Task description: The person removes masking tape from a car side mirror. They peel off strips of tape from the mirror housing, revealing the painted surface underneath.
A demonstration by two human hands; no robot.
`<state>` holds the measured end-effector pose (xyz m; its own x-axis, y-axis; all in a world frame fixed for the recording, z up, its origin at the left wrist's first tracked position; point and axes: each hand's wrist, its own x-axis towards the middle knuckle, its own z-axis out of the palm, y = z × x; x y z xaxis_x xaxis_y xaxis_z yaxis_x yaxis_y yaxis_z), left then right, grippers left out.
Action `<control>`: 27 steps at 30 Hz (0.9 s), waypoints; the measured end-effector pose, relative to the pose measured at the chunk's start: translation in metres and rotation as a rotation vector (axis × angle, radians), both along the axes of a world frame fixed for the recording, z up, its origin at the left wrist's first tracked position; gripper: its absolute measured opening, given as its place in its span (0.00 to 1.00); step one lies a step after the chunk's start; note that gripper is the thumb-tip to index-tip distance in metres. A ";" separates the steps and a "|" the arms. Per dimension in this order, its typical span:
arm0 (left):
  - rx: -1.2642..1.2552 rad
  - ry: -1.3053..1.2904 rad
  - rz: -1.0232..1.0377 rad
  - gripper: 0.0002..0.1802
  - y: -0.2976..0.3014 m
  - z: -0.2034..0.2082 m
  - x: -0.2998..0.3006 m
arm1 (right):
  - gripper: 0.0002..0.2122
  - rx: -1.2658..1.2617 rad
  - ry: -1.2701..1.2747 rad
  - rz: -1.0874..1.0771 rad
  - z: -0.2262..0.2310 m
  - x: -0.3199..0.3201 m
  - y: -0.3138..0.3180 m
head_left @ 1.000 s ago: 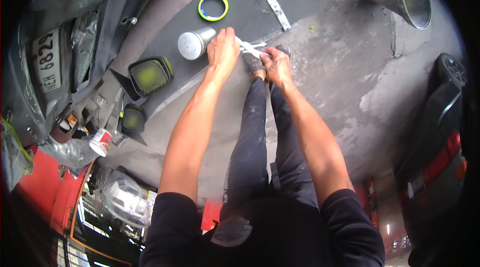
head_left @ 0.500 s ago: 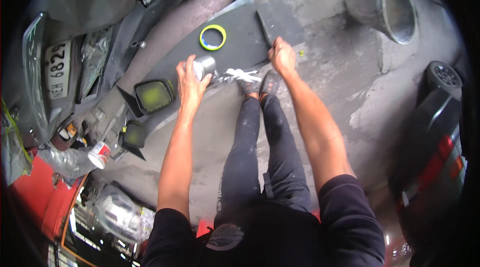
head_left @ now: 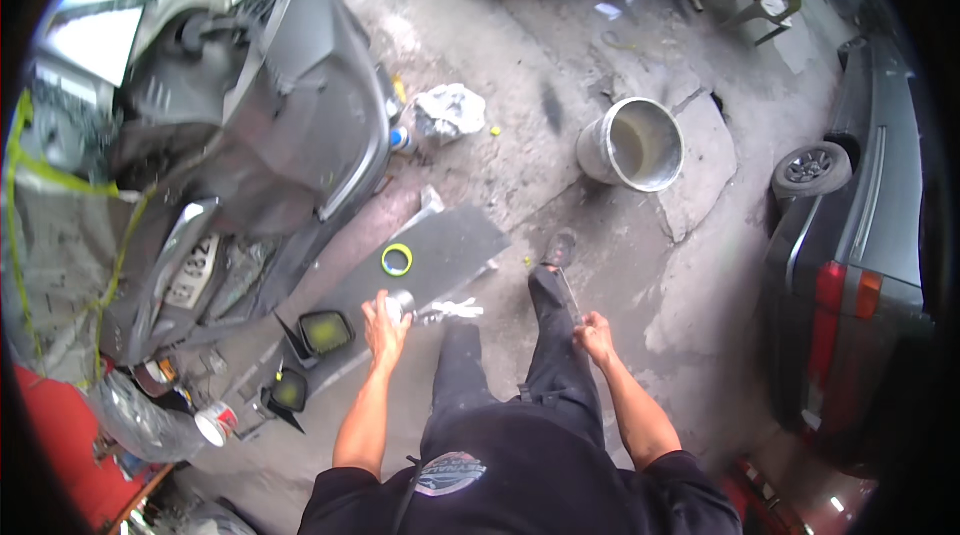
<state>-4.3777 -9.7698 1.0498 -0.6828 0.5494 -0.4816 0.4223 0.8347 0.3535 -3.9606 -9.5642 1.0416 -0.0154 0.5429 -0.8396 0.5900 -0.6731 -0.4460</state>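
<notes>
A gray panel (head_left: 450, 247) lies on the floor (head_left: 680, 285), with a metal bucket (head_left: 597, 153) beyond it to the right and a dark-framed side mirror (head_left: 326, 333) toward its left end. At the panel's near edge, the left hand (head_left: 384, 337) grasps a silver can (head_left: 402, 303); the right hand (head_left: 595, 337), fingers curled, grips a thin strip (head_left: 570, 293) beside the right leg (head_left: 560, 340). A yellow-green tape ring (head_left: 384, 264) lies just past the can.
</notes>
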 end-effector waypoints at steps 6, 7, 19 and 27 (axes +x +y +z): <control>0.037 -0.019 -0.014 0.45 0.162 0.070 0.059 | 0.23 0.120 -0.059 0.099 0.026 0.075 0.170; 0.067 -0.002 0.001 0.45 0.199 0.083 0.060 | 0.26 0.213 -0.017 0.160 0.028 0.076 0.211; 0.477 0.123 -0.019 0.46 0.573 0.214 -0.048 | 0.25 0.748 0.134 0.980 0.085 -0.149 0.602; 0.574 0.068 -0.036 0.42 0.833 0.169 -0.304 | 0.21 0.715 0.060 1.466 0.142 -0.478 0.797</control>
<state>-4.6820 -8.9367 1.2186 -0.6776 0.7333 -0.0558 0.4844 0.5022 0.7163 -4.4386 -8.7675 1.1836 -0.8610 0.2910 -0.4171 0.4732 0.7588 -0.4475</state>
